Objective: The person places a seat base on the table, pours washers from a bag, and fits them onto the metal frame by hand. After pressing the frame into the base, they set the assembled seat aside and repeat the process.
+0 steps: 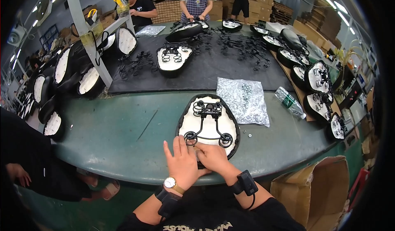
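In front of me a bicycle saddle (209, 122) lies upside down on the green table, its pale underside ringed by a black cover edge. A black metal spring frame (209, 111) rests on it, with coils at both ends. My left hand (182, 163) lies over the saddle's near left part, fingers stretched out by the near left coil (191, 138). Beside it my right hand (214, 156) is closed, its fingers curled close to the same coil. Whatever the right fingertips hold, if anything, is hidden.
A clear bag of small metal parts (243, 101), a plastic bottle (289, 102) and a loose nut (249, 135) lie to the right. Another saddle (173, 60) sits on the black mat (140, 81). Saddles line both sides. An open carton (314, 190) stands at lower right; people are nearby.
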